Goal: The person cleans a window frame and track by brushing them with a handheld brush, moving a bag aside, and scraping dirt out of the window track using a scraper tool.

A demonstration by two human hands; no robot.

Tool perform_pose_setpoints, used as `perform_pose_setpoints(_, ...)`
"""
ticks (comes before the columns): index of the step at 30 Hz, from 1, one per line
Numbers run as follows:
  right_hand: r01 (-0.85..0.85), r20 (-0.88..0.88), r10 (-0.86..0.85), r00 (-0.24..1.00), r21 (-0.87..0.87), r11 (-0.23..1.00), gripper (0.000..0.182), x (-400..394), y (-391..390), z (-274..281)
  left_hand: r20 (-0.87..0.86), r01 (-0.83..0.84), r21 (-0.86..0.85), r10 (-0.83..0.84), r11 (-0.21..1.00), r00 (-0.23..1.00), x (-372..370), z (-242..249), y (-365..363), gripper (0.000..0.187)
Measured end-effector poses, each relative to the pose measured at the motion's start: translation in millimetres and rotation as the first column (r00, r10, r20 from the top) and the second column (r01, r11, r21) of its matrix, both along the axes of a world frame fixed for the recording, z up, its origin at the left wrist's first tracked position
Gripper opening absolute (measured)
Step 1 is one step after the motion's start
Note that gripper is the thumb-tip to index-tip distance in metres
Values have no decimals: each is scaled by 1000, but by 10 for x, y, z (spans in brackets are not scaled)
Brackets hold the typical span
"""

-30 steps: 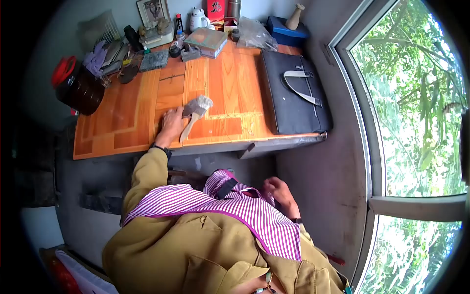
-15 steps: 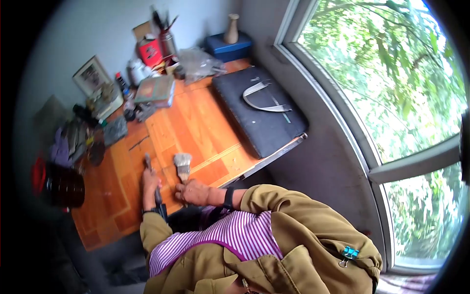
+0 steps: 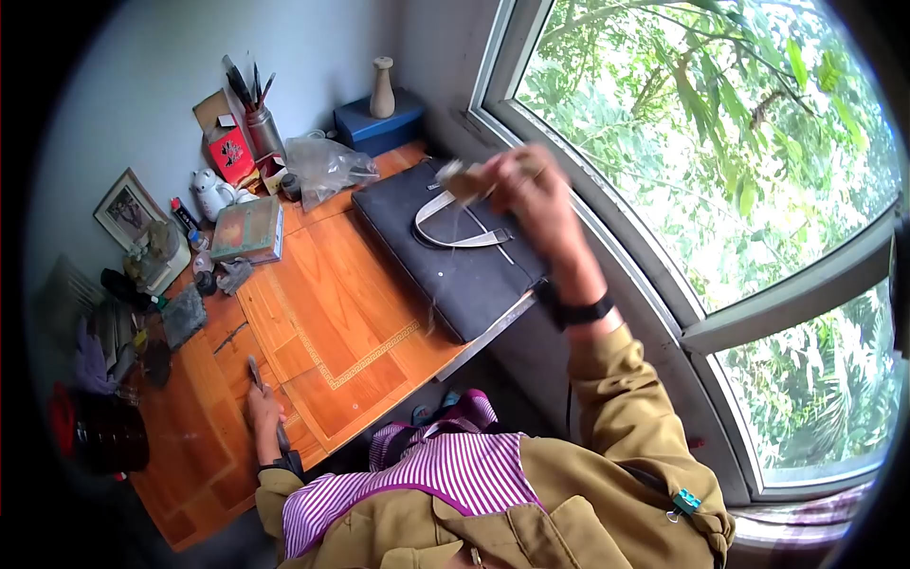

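Note:
My right hand [image 3: 536,194] is raised over the black case [image 3: 464,284] near the window, closed around a flat paintbrush [image 3: 463,180]. Motion blurs the brush, and its pale bristles point left. Low on the left, my left hand [image 3: 265,410] rests at the wooden table [image 3: 341,322], wrapped round a slim grey tool [image 3: 254,370] whose exact kind I cannot make out. One end of the tool sticks out past the fingers and the other shows below the hand. Beyond it on the tabletop lies a thin dark stick-like piece [image 3: 230,335].
Along the wall stand a framed picture [image 3: 130,213], a book [image 3: 248,230], a white figurine [image 3: 210,192], a red box [image 3: 230,152], a can of brushes [image 3: 264,131], a plastic bag [image 3: 322,169] and a blue box [image 3: 379,123] bearing a wooden vase [image 3: 382,90]. A dark jar [image 3: 109,444] sits at left.
My right hand has lifted the paintbrush from near the table's front edge up and right, over the black case. My left hand still grips the slim tool. The view has shifted.

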State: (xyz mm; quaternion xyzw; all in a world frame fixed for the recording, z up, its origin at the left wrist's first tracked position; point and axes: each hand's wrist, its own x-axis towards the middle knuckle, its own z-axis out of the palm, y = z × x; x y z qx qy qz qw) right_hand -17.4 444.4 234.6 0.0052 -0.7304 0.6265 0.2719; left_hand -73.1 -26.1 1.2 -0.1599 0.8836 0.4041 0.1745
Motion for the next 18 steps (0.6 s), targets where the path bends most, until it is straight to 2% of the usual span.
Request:
perform_pose_setpoints(1, -7, -82, 9, 997, 25, 1000, 20, -142, 299, 82, 5, -27, -30, 27, 999, 1000, 6, 60, 51, 27)
perform_pose_setpoints(2, 79, -111, -76, 991, 21, 997, 24, -321, 574, 133, -5, -36, -49, 36, 998, 999, -23, -19, 36, 29)
perform_pose_setpoints(5, 277, -83, -265, 961, 206, 939, 21, -862, 1110, 370, -46, -73, -28, 72, 997, 996, -16, -52, 58, 28)
perform_pose_setpoints(10, 322, 10, -343, 939, 322, 891, 18, -1683, 1838, 174, -7, -124, -83, 124, 989, 992, -23, -94, 78, 26)
perform_pose_setpoints(12, 362, -40, -383, 923, 425, 829, 17, -1775, 1934, 31, -32, -141, -44, 140, 989, 990, -7, 36, 145, 27)
perform_pose_setpoints(13, 365, -38, -386, 922, 423, 830, 17, -1781, 1960, 0, -32, -137, -48, 136, 989, 990, -31, 16, 136, 27)
perform_pose_setpoints(15, 429, -168, -433, 886, 654, 623, 16, -1716, 1968, -49, -32, -166, -117, 163, 979, 986, -29, -60, 89, 30)
perform_pose_setpoints(17, 466, -202, -582, 788, 813, 348, 17, -1507, 1968, 34, -32, -147, -97, 145, 984, 989, -17, -35, 78, 30)
perform_pose_setpoints(18, 449, -198, -541, 817, 808, 382, 16, -1328, 2025, 34, -38, -148, -64, 145, 987, 989, -15, -16, 88, 30)
